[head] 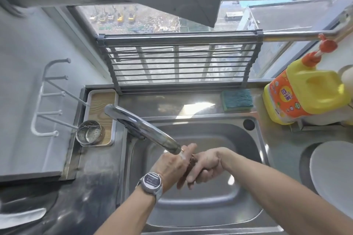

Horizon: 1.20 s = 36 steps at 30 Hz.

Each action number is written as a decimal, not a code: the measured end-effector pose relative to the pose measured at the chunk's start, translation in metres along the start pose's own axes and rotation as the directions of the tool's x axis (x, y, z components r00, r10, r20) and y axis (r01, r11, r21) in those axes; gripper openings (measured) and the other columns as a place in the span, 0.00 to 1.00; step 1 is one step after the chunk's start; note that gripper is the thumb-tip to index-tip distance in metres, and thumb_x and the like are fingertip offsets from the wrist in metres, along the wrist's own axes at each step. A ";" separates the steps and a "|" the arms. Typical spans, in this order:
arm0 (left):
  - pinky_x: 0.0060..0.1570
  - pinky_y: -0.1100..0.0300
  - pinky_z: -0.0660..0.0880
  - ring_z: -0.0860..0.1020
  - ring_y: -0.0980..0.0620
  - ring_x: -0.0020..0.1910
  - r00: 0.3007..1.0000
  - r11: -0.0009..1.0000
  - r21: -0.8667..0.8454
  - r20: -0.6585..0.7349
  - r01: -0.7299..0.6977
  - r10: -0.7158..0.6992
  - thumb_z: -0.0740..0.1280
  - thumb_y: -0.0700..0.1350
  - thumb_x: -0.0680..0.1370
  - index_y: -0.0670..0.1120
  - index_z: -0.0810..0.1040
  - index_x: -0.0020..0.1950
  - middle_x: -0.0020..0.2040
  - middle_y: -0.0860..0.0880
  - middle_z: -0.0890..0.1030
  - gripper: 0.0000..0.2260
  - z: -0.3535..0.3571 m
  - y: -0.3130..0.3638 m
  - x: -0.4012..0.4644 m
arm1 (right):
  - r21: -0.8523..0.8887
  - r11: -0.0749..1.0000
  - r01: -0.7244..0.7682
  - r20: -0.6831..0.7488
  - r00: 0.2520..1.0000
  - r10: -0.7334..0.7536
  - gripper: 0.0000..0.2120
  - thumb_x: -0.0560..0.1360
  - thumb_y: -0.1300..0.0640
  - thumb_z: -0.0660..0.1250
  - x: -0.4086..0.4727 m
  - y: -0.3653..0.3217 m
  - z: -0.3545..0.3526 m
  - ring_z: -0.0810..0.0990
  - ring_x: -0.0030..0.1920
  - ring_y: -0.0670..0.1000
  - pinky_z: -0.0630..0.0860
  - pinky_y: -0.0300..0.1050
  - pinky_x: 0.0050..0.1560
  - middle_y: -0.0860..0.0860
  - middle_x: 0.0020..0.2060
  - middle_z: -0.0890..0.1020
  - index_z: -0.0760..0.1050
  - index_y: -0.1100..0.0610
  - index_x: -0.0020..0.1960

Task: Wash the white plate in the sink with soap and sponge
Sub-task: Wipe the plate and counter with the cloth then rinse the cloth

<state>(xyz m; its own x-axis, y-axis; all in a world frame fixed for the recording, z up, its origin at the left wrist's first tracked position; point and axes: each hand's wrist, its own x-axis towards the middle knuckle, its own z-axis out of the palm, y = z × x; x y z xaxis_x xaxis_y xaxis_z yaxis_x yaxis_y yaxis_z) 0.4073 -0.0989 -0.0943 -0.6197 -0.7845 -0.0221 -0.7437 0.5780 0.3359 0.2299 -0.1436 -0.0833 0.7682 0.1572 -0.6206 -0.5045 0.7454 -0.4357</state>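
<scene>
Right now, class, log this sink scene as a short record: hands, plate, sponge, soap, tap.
hands: left hand and right hand together over the sink, under the spout
plate: white plate on the counter, right of the sink
sponge: sponge on the ledge behind the sink
soap: yellow soap bottle, back right
tap: tap running

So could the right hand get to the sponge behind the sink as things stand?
Probably yes. The right hand is under the faucet, pressed against the left hand, while the sponge lies uncovered on the ledge behind the sink, with nothing standing between them.
</scene>
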 end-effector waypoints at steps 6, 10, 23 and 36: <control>0.34 0.55 0.81 0.84 0.44 0.36 0.946 0.985 0.140 0.296 0.097 -0.135 0.79 0.47 0.67 0.44 0.80 0.48 0.40 0.45 0.82 0.16 0.001 0.015 0.015 | -0.440 0.838 -0.321 -0.456 0.885 0.100 0.16 0.63 0.47 0.78 -0.005 -0.012 0.017 0.65 0.26 0.48 0.60 0.40 0.27 0.50 0.27 0.70 0.72 0.54 0.36; 0.58 0.49 0.77 0.81 0.39 0.62 0.795 0.946 0.158 0.513 0.283 -0.324 0.68 0.46 0.80 0.42 0.76 0.65 0.62 0.40 0.82 0.15 0.003 0.041 0.024 | -0.628 0.570 -0.530 -0.698 0.707 -0.112 0.11 0.67 0.49 0.75 -0.004 0.001 0.027 0.77 0.35 0.54 0.71 0.41 0.35 0.50 0.32 0.79 0.75 0.54 0.36; 0.50 0.50 0.79 0.83 0.37 0.56 0.751 0.899 0.144 0.505 0.414 -0.426 0.64 0.46 0.78 0.44 0.83 0.57 0.56 0.40 0.85 0.13 0.026 0.048 0.029 | -0.726 0.131 -0.675 -0.640 0.594 -0.487 0.10 0.70 0.53 0.63 0.008 0.041 0.011 0.84 0.46 0.61 0.73 0.47 0.43 0.56 0.43 0.86 0.81 0.56 0.45; 0.46 0.54 0.80 0.82 0.49 0.44 0.560 0.094 -0.619 0.621 0.779 -0.548 0.73 0.42 0.62 0.45 0.81 0.55 0.46 0.47 0.83 0.21 0.017 0.039 0.000 | -0.548 0.599 -0.583 -0.824 0.499 -0.269 0.19 0.63 0.46 0.74 -0.001 0.029 0.020 0.83 0.49 0.57 0.78 0.45 0.45 0.52 0.47 0.85 0.80 0.51 0.52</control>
<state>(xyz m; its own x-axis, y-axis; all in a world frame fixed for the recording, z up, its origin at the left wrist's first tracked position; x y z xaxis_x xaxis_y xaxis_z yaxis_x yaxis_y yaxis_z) 0.3741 -0.0727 -0.0973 -0.0956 -0.6165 -0.7815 -0.3980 -0.6960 0.5977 0.2225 -0.1092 -0.0826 0.1940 -0.6557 -0.7297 -0.9664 0.0000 -0.2569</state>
